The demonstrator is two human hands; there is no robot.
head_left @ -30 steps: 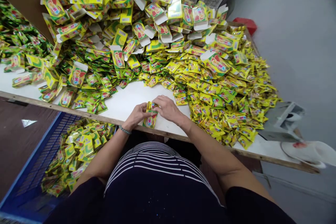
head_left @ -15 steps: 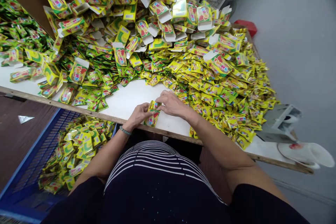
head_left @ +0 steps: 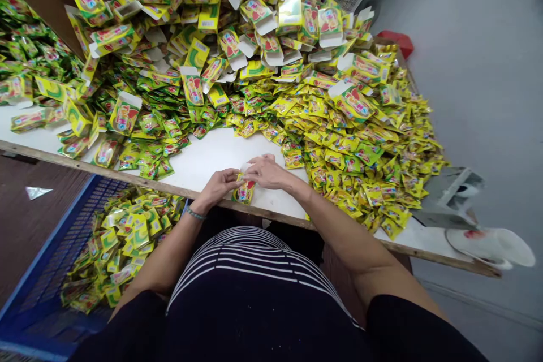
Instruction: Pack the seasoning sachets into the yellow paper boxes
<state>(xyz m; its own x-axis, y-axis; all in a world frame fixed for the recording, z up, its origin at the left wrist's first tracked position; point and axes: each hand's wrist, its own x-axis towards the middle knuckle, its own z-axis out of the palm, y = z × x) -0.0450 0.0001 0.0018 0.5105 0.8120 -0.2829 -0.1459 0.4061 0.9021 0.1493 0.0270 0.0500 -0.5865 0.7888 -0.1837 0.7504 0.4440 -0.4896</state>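
Near the front edge of the white tabletop (head_left: pixel 212 153), a small yellow-and-green printed carton (head_left: pixel 243 193) lies between my hands. My left hand (head_left: pixel 220 185) grips it from the left, fingers and thumb closed at its upper part. My right hand (head_left: pixel 266 173) bends over its far end, fingertips pressed together there and partly hiding the opening. Whether a sachet sits inside the carton cannot be seen. Right of my right hand spreads a heap of yellow sachets (head_left: pixel 339 147); green sachets (head_left: pixel 156 153) lie to the left.
Open empty cartons (head_left: pixel 254 17) are piled at the back of the table. On the left below the table, a blue crate (head_left: pixel 46 271) holds many filled-looking cartons (head_left: pixel 127 237). A grey device (head_left: pixel 453 198) and a white container (head_left: pixel 492 246) stand at the right end.
My right fingers have moved slightly left and down over the carton's far end, which they now cover more. My left hand still holds the carton.
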